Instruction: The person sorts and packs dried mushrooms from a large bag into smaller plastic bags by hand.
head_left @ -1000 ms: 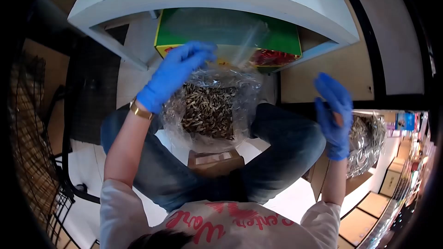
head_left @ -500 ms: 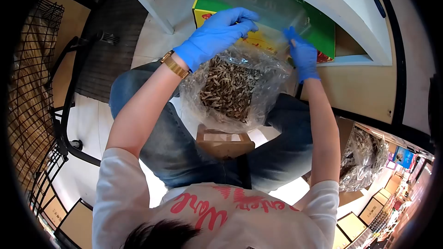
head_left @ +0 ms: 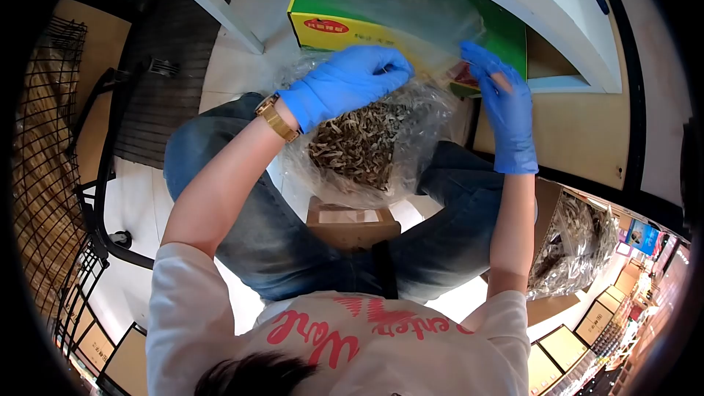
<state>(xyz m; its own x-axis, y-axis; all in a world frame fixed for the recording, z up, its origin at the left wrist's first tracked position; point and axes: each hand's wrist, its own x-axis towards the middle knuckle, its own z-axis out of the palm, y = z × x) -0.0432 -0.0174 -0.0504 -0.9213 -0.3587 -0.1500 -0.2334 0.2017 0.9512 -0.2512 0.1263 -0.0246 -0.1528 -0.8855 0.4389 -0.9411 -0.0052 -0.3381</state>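
Note:
A thin clear plastic bag stretches between my two blue-gloved hands, in front of a green and yellow box. My left hand is closed in a pinch on its lower left edge. On the right side, my right hand has its fingertips bent together at the bag's edge; a patch of bare skin shows through that glove. Below, between my knees, a larger crumpled clear bag stands open. Dried, greyish-brown strips fill it. My left hand and wrist cover part of its upper rim.
The green and yellow box stands under a white table frame. A small cardboard box is between my thighs. Another bag of dried pieces lies in a carton at right. A black wire cart stands at left.
My left hand has moved slightly down, its fingers now tighter together. My right hand has shifted right and down, and its palm side shows more. The thin bag still spans between them.

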